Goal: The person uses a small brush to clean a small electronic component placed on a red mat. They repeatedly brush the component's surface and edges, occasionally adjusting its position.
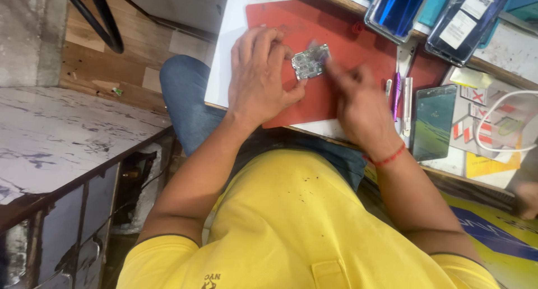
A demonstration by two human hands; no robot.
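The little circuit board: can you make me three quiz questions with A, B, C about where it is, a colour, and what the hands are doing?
1. Where is the small circuit board?
A. over the red mat
B. on the floor
C. on the person's lap

2. What colour is the band on the right wrist?
A. green
B. red
C. white

3. What is the left hand doing?
A. resting flat and empty
B. holding a phone
C. pinching the board's edge

Answers:
1. A, the board sits above the red mat on the desk.
2. B, a red thread band circles the wrist.
3. C, its thumb and fingers grip the board while the right hand, blurred, reaches to it.
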